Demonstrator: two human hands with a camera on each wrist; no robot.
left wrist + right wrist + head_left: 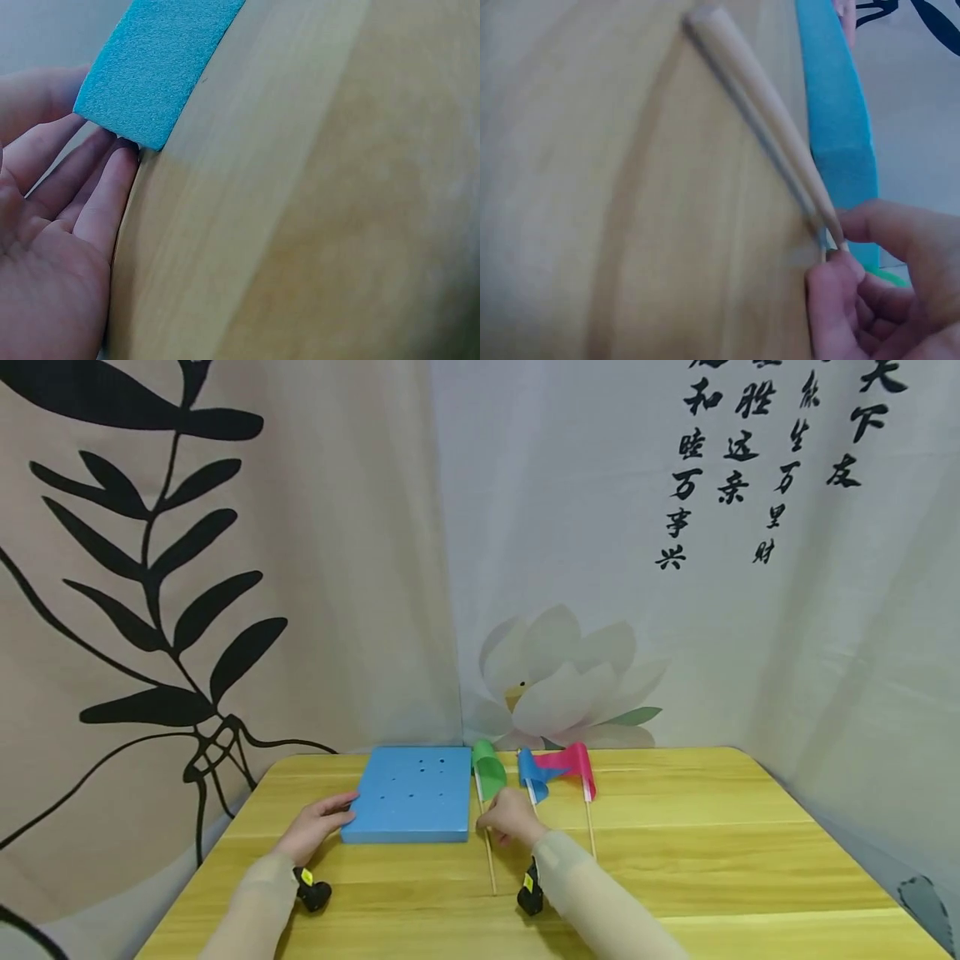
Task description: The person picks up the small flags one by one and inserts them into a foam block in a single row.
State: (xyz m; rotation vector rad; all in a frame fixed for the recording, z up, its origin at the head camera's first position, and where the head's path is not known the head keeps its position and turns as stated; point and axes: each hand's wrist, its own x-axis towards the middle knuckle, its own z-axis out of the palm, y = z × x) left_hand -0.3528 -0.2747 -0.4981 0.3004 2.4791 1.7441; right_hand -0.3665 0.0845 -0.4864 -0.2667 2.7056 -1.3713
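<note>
The thin wooden stick (769, 124) of the green flag (489, 772) was pinched by the right hand (510, 818) near the table (735, 860) centre. The blue foam block (411, 793) was touched by the flat left hand (315, 827) beside it. Blue (531, 768) and pink flags (573, 764) lay behind, toward the far edge.

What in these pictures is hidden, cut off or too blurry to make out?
- Head view: the right hand covers the spot where its fingers pinch the green flag's stick.
- Right wrist view: the stick is blurred, and the flag cloth is almost wholly behind the fingers.
- Left wrist view: only a corner of the blue foam block shows; its holes are out of frame.
- Head view: the holes in the block are too small to count surely.
</note>
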